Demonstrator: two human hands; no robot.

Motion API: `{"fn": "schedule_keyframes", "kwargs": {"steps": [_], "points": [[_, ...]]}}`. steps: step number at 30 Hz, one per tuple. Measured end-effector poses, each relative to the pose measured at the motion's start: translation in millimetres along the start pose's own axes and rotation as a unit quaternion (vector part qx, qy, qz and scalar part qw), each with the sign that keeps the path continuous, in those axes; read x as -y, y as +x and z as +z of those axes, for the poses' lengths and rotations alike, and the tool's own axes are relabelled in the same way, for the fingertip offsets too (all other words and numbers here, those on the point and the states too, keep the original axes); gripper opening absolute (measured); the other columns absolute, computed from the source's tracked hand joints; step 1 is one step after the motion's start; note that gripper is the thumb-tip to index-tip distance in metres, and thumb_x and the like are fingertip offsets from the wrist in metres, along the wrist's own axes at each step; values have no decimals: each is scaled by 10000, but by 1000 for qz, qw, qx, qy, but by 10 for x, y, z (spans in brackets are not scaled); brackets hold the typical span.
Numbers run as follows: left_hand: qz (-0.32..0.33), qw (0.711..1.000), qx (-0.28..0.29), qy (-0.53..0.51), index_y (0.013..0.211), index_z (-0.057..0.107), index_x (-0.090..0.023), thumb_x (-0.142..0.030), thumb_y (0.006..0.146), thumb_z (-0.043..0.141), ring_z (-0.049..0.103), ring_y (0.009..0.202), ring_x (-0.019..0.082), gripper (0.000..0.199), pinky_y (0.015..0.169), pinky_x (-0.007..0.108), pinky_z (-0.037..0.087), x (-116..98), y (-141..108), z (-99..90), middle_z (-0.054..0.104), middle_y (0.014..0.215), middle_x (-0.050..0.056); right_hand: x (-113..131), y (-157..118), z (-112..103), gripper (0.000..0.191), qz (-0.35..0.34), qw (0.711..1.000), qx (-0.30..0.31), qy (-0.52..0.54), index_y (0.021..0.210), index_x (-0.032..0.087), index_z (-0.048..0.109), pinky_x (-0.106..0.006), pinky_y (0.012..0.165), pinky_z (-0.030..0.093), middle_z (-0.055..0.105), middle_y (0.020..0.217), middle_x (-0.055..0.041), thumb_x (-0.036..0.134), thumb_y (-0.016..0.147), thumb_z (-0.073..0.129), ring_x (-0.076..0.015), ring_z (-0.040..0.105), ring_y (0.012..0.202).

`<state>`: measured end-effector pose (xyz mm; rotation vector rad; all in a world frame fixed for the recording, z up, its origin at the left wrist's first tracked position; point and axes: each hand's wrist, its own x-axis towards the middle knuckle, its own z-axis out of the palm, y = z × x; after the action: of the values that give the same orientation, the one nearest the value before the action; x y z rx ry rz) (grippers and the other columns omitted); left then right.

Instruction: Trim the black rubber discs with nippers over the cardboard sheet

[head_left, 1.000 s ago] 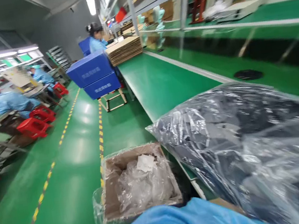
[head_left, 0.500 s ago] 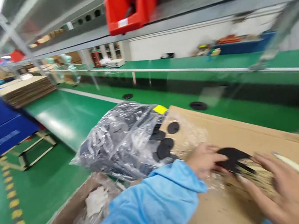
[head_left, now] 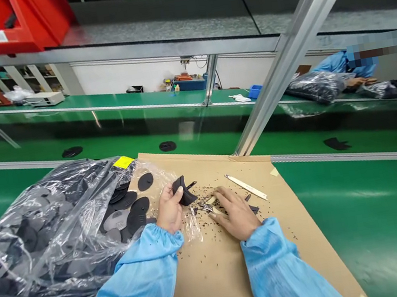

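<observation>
My left hand pinches a curved black piece above the cardboard sheet. My right hand reaches down to the cardboard, its thumb and fingers around the light handles of a small metal cutting tool. Many tiny black scraps lie scattered around the tool. Beyond my right hand rests a cream-coloured strip-like tool. Left of my left hand, round black discs spill from the mouth of a clear plastic bag.
A red bin sits on the shelf above. A metal post slants up behind the cardboard. Loose black pieces lie on the green belt. A person in blue works at the far right.
The view has swung to the right. My left hand now holds the black piece up by itself, while my right hand has moved off it and down onto the metal tool.
</observation>
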<state>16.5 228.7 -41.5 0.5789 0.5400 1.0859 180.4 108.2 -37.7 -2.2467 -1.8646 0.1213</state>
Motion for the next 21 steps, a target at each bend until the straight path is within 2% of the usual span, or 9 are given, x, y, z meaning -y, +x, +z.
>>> {"fn": "schedule_keyframes", "kwargs": {"steps": [3, 7, 10, 12, 16, 21], "points": [[-18, 1000, -7, 5, 1049, 616, -130, -137, 669, 788, 611, 949, 163, 418, 835, 252, 499, -15, -1, -1, 653, 1050, 74, -36, 52, 76, 539, -17, 1000, -3, 21, 1425, 132, 433, -553, 1129, 249, 376, 1462, -111, 352, 936, 496, -308, 295, 1363], [-28, 999, -21, -6, 1013, 631, -108, -76, 696, 721, 609, 932, 147, 331, 806, 219, 506, -48, -15, 29, 647, 1048, 79, -55, 85, 137, 494, -48, 989, -110, 87, 1352, 105, 508, -505, 1072, 347, 482, 1315, -153, 401, 970, 407, -296, 423, 1239], [-44, 999, -29, -3, 1023, 627, -106, -70, 709, 690, 596, 749, 128, 322, 660, 233, 527, -65, -26, 44, 640, 993, 63, 10, 74, 97, 505, -55, 967, -194, 153, 1370, 122, 500, -436, 994, 428, 495, 1214, -151, 435, 1001, 353, -263, 483, 1145], [-51, 998, -26, 1, 1040, 627, -109, -83, 713, 691, 564, 659, 116, 334, 584, 241, 519, -66, -27, 44, 633, 978, 57, 72, 59, 60, 483, -74, 952, -230, 186, 1354, 127, 514, -377, 922, 470, 503, 1124, -136, 431, 1008, 370, -229, 518, 1055], [-54, 998, -17, -8, 1059, 634, -101, -80, 718, 691, 574, 693, 122, 347, 576, 221, 509, -65, -21, 38, 636, 992, 74, 139, 53, 56, 459, -132, 936, -259, 199, 1261, 122, 582, -330, 829, 502, 513, 1030, -112, 470, 976, 493, -206, 544, 941], [-66, 998, -19, -10, 1041, 651, -113, -84, 704, 708, 574, 678, 115, 343, 573, 205, 497, -89, -30, 55, 641, 953, 61, 113, 74, 113, 455, -131, 941, -266, 162, 1229, 125, 616, -335, 817, 521, 529, 1051, -126, 479, 949, 549, -221, 564, 942]]}}
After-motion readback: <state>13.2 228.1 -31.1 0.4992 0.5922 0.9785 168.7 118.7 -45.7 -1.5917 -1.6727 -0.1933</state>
